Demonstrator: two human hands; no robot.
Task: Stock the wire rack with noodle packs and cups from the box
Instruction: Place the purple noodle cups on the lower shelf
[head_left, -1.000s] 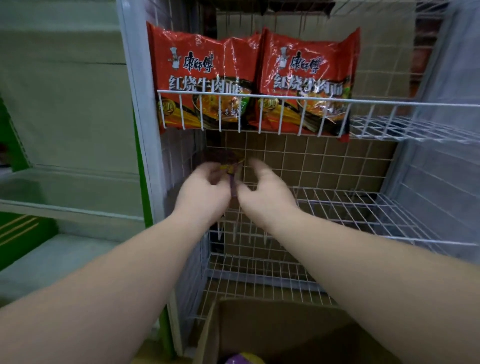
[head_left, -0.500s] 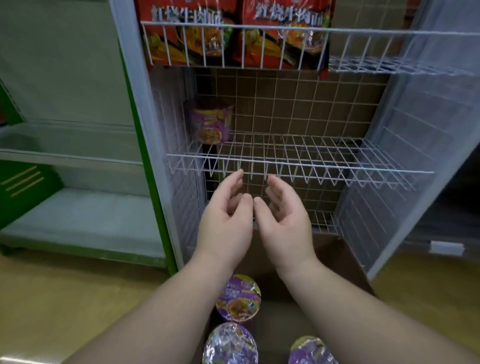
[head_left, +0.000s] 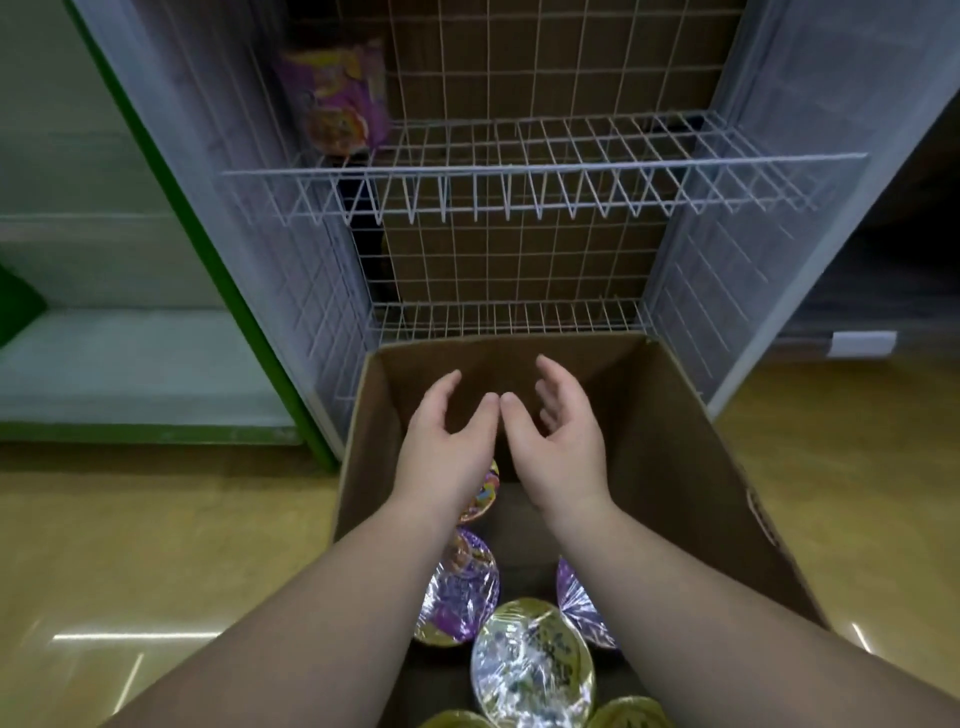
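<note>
In the head view, both hands are being brought down from the wire rack (head_left: 545, 161) toward the box (head_left: 691, 467); a second ago they were up at the middle shelf setting a purple cup (head_left: 337, 98), which is now being left standing at the shelf's left end. The left hand (head_left: 441, 447) and right hand (head_left: 558, 441) are being held over the box, released and grasping nothing (fingers relaxed, thumbs nearly meeting). One placement is judged finished and the next cup is being reached for.

Noodle cups (head_left: 460, 592) inside the box are being partly hidden by the forearms; the rack's upper shelf is being cut off above, and the shelved cup is being blurred.
</note>
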